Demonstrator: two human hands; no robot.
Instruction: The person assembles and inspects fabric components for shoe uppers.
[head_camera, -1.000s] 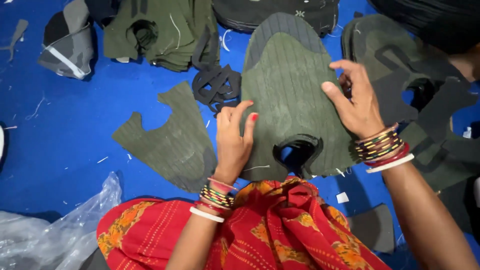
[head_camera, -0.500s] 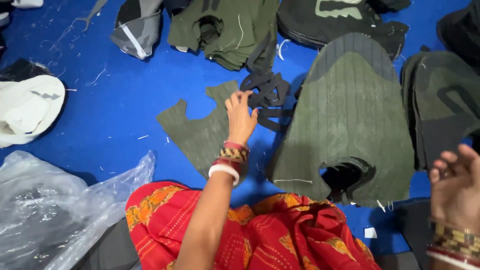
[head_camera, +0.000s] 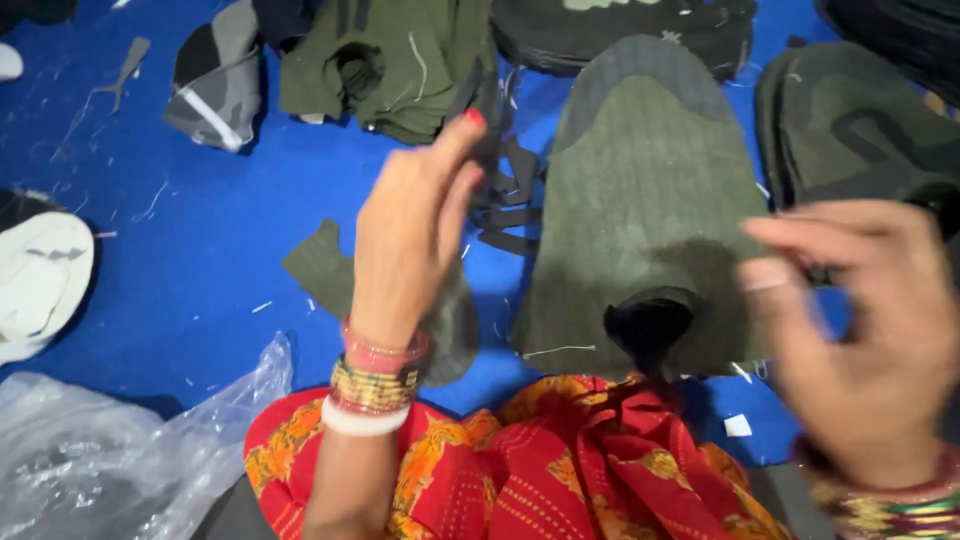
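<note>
Lifting a black cut-out trim piece off the blue work surface

Head view: the left hand pinches the black strappy trim piece between fingertips, raised beside the olive knit shoe upper – a light pinch at one edge avoids stretching it; the right hand, blurred, hangs loosely curled and empty over the blue mat.

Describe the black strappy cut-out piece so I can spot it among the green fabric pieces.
Start at the blue mat and find the big olive green shoe upper at centre. Just left of it, the left hand lifts the black strappy piece. Unlike its solid green neighbours, it is thin, black and openwork.
</note>
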